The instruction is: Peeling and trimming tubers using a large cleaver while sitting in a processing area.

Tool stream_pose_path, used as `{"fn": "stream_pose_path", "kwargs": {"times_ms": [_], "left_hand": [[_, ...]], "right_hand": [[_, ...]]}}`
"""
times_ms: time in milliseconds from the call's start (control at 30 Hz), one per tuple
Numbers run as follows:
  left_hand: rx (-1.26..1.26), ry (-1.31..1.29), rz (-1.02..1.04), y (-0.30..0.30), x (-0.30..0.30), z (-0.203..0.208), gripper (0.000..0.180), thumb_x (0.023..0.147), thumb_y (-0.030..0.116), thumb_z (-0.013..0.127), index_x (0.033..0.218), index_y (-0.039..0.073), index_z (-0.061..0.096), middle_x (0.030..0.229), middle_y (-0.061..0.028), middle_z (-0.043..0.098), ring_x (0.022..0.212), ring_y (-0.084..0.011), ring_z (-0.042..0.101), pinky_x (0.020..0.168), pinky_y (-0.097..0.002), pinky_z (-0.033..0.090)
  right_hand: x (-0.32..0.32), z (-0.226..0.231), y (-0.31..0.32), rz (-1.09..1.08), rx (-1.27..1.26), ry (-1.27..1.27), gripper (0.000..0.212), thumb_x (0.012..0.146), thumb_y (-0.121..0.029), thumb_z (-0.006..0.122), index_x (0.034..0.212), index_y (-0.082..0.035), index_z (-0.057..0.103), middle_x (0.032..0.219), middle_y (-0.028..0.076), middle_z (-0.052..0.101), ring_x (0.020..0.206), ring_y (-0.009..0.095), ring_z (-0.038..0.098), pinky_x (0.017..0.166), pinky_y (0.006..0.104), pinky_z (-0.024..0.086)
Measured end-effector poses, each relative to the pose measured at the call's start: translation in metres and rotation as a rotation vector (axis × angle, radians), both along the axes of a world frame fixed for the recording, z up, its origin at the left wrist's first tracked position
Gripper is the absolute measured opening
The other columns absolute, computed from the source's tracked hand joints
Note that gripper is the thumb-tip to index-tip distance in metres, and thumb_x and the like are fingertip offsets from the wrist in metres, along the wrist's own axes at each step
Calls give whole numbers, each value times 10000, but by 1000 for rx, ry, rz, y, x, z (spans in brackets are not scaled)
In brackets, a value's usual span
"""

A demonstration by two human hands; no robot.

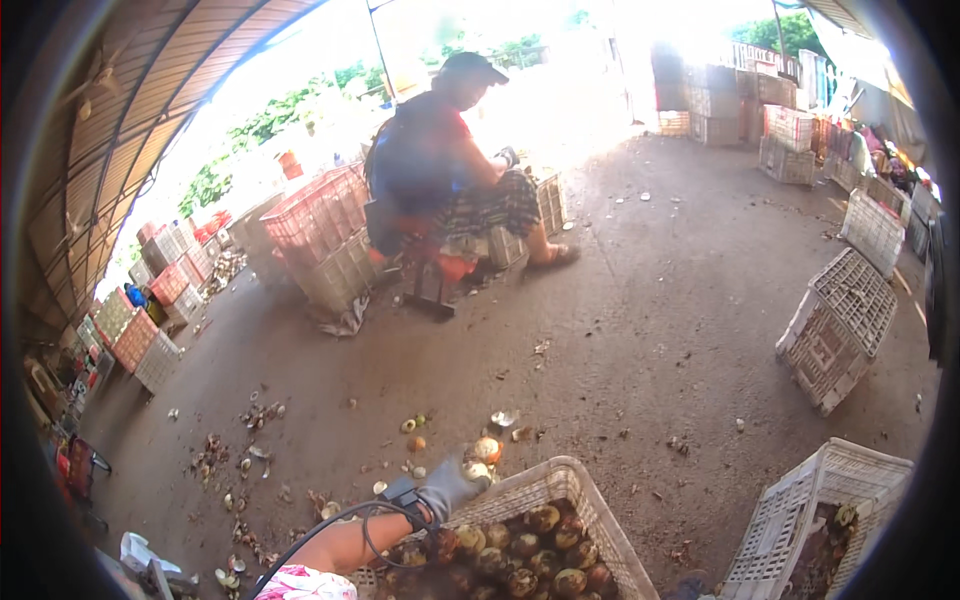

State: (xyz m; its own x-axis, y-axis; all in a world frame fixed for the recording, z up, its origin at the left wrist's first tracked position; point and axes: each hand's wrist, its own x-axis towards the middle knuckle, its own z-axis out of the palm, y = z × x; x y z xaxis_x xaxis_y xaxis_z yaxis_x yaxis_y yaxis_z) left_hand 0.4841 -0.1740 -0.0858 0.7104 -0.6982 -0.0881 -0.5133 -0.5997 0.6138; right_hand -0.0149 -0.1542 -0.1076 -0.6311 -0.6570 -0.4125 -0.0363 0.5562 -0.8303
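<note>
From the lower edge my left arm reaches over a pale plastic crate (pixel 590 480), a dark device strapped at the wrist with a cable running from it. My left hand (pixel 452 490), in a grey glove, is closed at the crate's far left rim. At its fingertips is a round white-and-orange bulb (pixel 487 450) that looks like an onion. The crate holds many brownish-yellow bulbs (pixel 525 545) of similar size, some with dark patches. My right hand is not in view.
Peel scraps (pixel 210 455) litter the floor at left. A second pale crate (pixel 770 535) lies at lower right, another crate (pixel 835 325) beyond it. Ahead, a person in a cap (pixel 430 160) sits on a low seat beside stacked crates (pixel 320 225).
</note>
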Motion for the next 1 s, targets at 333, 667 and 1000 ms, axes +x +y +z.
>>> {"fn": "stream_pose_path", "kwargs": {"times_ms": [333, 667, 1000], "left_hand": [[162, -21, 8, -6, 13, -8, 865, 805, 421, 793, 1483, 40, 414, 1051, -291, 716, 1027, -443, 707, 890, -460, 566], [77, 31, -9, 1, 11, -15, 846, 815, 430, 756, 1481, 64, 385, 1091, -281, 705, 1065, -444, 697, 944, -455, 541], [160, -23, 10, 0, 7, -4, 870, 813, 455, 744, 1494, 63, 372, 1116, -278, 699, 1071, -432, 698, 947, -450, 545]], "right_hand": [[13, -39, -24, 46, -13, -52, 462, 1078, -275, 489, 1412, 40, 539, 1230, 223, 647, 1054, 322, 619, 894, 393, 502], [10, -57, -33, 29, 14, -91, 446, 1078, -256, 480, 1405, 40, 547, 1259, 231, 637, 1099, 337, 610, 935, 403, 496], [9, -68, -36, 19, 12, -137, 430, 1079, -238, 471, 1397, 39, 554, 1288, 238, 627, 1143, 351, 601, 976, 412, 490]]}}
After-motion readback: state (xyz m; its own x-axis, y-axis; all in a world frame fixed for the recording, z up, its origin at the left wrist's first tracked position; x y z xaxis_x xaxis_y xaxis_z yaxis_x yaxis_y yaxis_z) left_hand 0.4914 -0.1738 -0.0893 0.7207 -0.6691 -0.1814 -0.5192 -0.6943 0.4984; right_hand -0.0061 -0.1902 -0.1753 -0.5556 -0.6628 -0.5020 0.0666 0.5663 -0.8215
